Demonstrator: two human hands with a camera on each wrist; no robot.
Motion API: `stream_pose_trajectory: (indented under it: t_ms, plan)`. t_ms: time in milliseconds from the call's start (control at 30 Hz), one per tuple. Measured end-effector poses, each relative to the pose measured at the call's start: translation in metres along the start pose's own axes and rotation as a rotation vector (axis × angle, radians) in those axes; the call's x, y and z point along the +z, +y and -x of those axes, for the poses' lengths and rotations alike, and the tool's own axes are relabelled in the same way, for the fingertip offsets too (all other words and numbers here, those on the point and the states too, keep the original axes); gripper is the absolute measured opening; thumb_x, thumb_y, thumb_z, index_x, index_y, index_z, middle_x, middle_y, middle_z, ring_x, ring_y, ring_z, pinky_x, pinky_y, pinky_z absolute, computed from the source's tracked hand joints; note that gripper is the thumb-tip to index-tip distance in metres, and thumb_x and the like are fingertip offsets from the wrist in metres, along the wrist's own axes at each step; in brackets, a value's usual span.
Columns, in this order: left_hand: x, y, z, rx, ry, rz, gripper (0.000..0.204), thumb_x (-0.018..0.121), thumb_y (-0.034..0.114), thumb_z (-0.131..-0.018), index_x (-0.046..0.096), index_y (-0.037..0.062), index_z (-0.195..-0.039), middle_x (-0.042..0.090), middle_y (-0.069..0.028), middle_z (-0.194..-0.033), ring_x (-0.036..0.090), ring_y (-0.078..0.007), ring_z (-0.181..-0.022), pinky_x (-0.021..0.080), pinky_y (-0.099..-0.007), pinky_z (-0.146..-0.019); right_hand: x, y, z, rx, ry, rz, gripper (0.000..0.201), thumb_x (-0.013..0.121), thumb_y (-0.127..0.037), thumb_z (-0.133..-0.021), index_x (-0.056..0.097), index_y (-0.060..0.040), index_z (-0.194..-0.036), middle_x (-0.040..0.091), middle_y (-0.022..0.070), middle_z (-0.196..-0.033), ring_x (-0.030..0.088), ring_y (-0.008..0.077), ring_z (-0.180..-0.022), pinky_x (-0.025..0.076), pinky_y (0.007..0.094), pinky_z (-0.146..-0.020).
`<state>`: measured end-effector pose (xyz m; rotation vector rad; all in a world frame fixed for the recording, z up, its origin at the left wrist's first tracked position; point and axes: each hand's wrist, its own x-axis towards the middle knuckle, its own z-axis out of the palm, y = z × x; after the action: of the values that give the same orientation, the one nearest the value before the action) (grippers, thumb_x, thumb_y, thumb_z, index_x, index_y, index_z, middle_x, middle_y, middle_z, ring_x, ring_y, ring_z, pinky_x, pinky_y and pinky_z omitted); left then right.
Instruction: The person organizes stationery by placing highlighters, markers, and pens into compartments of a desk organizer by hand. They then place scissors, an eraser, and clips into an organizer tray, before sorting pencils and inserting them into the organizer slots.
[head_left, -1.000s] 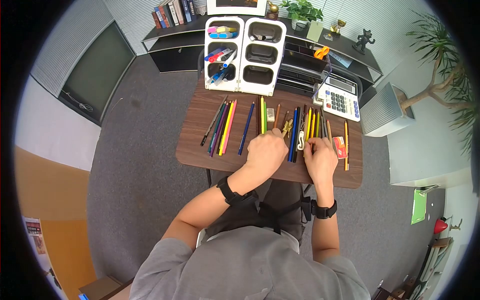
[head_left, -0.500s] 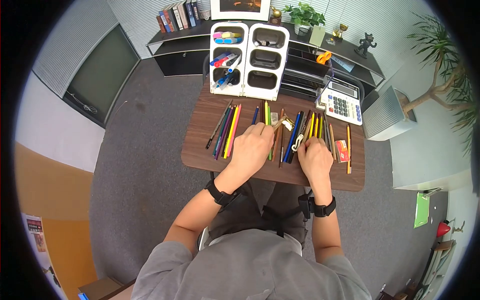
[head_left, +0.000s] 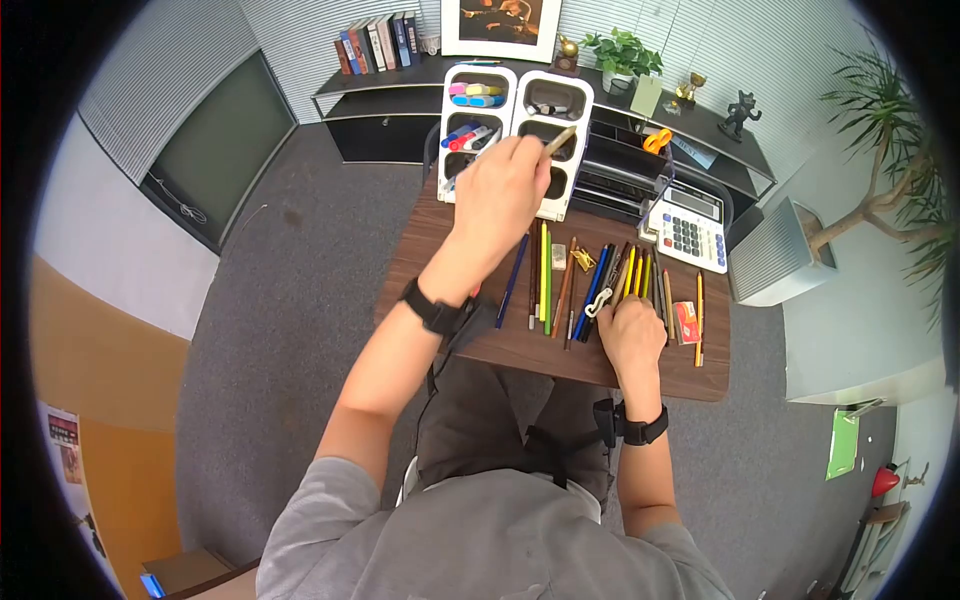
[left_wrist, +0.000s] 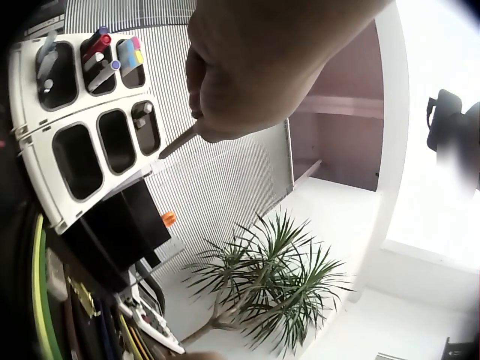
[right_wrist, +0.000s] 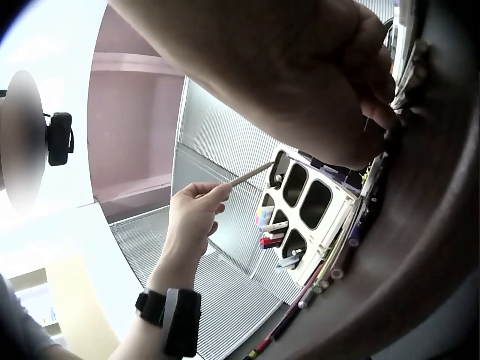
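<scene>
Head view: slim pencil [head_left: 560,140] in left fingers [head_left: 527,152] near round-cornered organizer [head_left: 553,209].

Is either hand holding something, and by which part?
The left hand pinches a tan pencil; one end sticks out, the rest is hidden, so the exact spot is unclear. Whether the right hand, at the other pencils, grips any is hidden.
</scene>
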<state>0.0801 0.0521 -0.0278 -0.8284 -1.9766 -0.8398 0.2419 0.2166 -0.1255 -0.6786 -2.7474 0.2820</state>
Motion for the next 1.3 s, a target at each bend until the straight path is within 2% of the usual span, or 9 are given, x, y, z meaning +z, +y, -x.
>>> stream_pose_trajectory:
  t_ms: [333,400,467,767,867,1000,1033,1233,1300]
  plan:
    - [0.065,-0.038,-0.056,0.086,-0.112,-0.112,0.009,0.069,0.016,-0.085,0.066,0.0080,-0.087,0.066,-0.0100,-0.082,0.067,-0.0320,-0.080,0.054,-0.0442,-0.067,-0.007,-0.002,0.000,0.004,-0.058,0.034,0.032,0.069,-0.028,-0.084,0.069,0.0044,-0.082,0.069,0.0250,-0.087,0.071,0.0410,-0.076,0.058,0.0461,-0.069]
    - [0.068,-0.038,-0.062,0.113,-0.186,-0.185,0.005,0.065,0.005,-0.078,0.067,0.0037,-0.082,0.066,-0.0135,-0.082,0.069,-0.0309,-0.083,0.057,-0.0417,-0.070,-0.008,-0.003,0.000,0.007,-0.049,0.036,0.031,0.068,-0.027,-0.083,0.069,0.0042,-0.081,0.069,0.0250,-0.086,0.071,0.0409,-0.076,0.058,0.0459,-0.069]
    - [0.072,-0.039,-0.066,0.127,-0.179,-0.201,0.005,0.065,0.003,-0.074,0.069,0.0037,-0.078,0.066,-0.0145,-0.082,0.070,-0.0309,-0.081,0.057,-0.0407,-0.069,-0.008,-0.004,-0.001,0.012,-0.043,0.038,0.030,0.068,-0.026,-0.083,0.069,0.0040,-0.079,0.069,0.0249,-0.085,0.071,0.0408,-0.076,0.059,0.0457,-0.069]
    - [0.081,-0.043,-0.070,0.098,-0.261,-0.326,0.008,0.061,0.004,-0.078,0.067,0.0027,-0.073,0.065,-0.0150,-0.080,0.069,-0.0334,-0.078,0.057,-0.0422,-0.069,-0.020,0.003,0.003,0.040,0.109,0.016,0.024,0.066,-0.022,-0.081,0.065,0.0017,-0.075,0.067,0.0243,-0.070,0.069,0.0424,-0.067,0.057,0.0491,-0.064]
    - [0.077,-0.040,-0.067,0.090,-0.334,-0.396,0.006,0.066,0.008,-0.079,0.067,0.0023,-0.079,0.065,-0.0156,-0.084,0.069,-0.0332,-0.081,0.058,-0.0418,-0.069,-0.032,0.005,0.004,0.010,0.191,0.001,0.021,0.067,-0.020,-0.082,0.061,-0.0005,-0.076,0.067,0.0238,-0.070,0.068,0.0422,-0.065,0.055,0.0499,-0.060]
    - [0.059,-0.032,-0.062,0.054,-0.237,-0.335,0.026,0.076,0.020,-0.080,0.065,0.0033,-0.097,0.064,-0.0145,-0.092,0.068,-0.0322,-0.085,0.057,-0.0410,-0.069,-0.066,-0.008,-0.002,-0.051,0.360,-0.111,0.013,0.068,-0.011,-0.085,0.060,-0.0030,-0.079,0.065,0.0193,-0.068,0.065,0.0394,-0.061,0.050,0.0490,-0.055]
    - [0.050,-0.028,-0.060,0.042,-0.212,-0.310,0.035,0.079,0.024,-0.079,0.064,0.0041,-0.103,0.063,-0.0138,-0.093,0.068,-0.0316,-0.086,0.056,-0.0405,-0.069,-0.075,-0.013,-0.007,-0.136,0.443,-0.172,0.011,0.069,-0.010,-0.084,0.061,-0.0033,-0.081,0.065,0.0179,-0.069,0.065,0.0380,-0.061,0.050,0.0471,-0.055]
    - [-0.005,0.002,-0.017,-0.008,-0.140,-0.097,0.039,0.079,0.026,-0.080,0.065,0.0077,-0.112,0.060,-0.0110,-0.090,0.066,-0.0308,-0.083,0.054,-0.0394,-0.068,-0.107,-0.050,-0.064,-0.428,0.608,-0.350,0.009,0.071,-0.009,-0.083,0.064,-0.0064,-0.087,0.066,0.0121,-0.071,0.065,0.0325,-0.061,0.049,0.0402,-0.053]
    - [-0.014,0.007,0.008,-0.005,-0.118,0.001,0.029,0.077,0.026,-0.083,0.068,0.0101,-0.105,0.060,-0.0067,-0.086,0.065,-0.0271,-0.075,0.052,-0.0383,-0.062,-0.109,-0.067,-0.089,-0.567,0.647,-0.336,0.010,0.072,-0.010,-0.082,0.064,-0.0080,-0.087,0.067,0.0093,-0.072,0.065,0.0313,-0.061,0.049,0.0390,-0.052]
